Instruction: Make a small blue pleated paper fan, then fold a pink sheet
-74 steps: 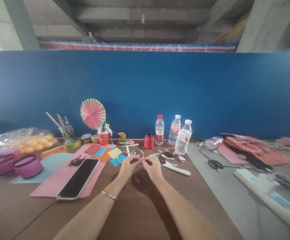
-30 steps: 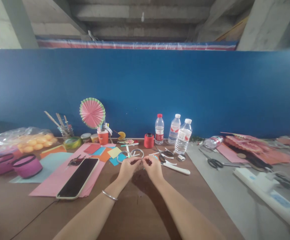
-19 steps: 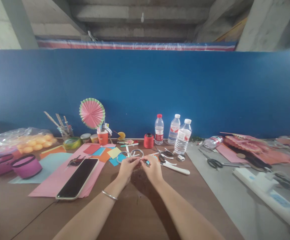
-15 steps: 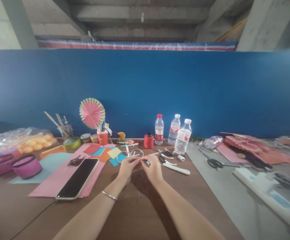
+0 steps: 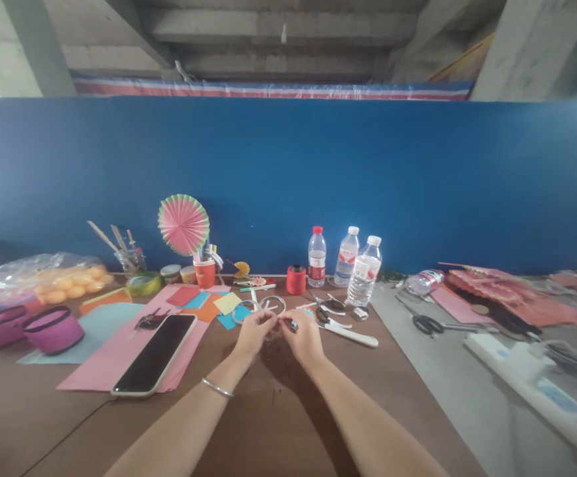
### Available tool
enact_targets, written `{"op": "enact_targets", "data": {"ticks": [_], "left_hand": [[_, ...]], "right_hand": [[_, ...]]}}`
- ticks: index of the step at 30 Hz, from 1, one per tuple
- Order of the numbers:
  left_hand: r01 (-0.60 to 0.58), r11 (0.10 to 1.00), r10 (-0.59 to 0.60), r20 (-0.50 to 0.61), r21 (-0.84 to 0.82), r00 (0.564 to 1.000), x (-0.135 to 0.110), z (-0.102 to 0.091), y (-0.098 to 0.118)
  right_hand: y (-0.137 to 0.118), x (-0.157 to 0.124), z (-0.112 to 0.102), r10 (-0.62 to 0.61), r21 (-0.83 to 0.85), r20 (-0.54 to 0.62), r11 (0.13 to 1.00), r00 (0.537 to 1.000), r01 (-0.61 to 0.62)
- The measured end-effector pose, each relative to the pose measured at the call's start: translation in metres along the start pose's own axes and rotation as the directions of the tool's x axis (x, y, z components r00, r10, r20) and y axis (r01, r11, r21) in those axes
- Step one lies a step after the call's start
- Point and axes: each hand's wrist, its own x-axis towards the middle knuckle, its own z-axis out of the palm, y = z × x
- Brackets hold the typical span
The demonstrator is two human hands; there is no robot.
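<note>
My left hand and my right hand meet over the brown table, fingertips pinched close together. Whatever lies between the fingers is too small to make out. Just beyond them are tape rolls and small coloured paper squares, among them a yellow one. A white-handled tool lies to the right of my right hand, near black-handled scissors. A red thread spool stands behind my hands.
On the left, a phone rests on pink paper, near purple rings. Behind stand a paper cup with a pink pleated fan, and water bottles. A power strip and scissors lie right.
My two hands have drawn very slightly apart at the fingertips, still pinched in the same place. The other things have not moved.
</note>
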Motion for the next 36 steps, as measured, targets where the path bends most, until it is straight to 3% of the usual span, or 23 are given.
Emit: {"op": "enact_targets", "data": {"ticks": [15,36], "left_hand": [[-0.074,0.991,0.070,0.037,0.111,0.997,0.0005,-0.0028,-0.0018],[-0.122,0.958,0.129,-0.010,0.259,0.992,-0.0011,0.0014,0.0036]], "right_hand": [[0.0004,0.0004,0.0003,-0.051,-0.019,0.005,0.999,0.999,0.051],[-0.0015,-0.0008,-0.0002,-0.059,-0.069,0.016,0.996,0.998,0.060]]}}
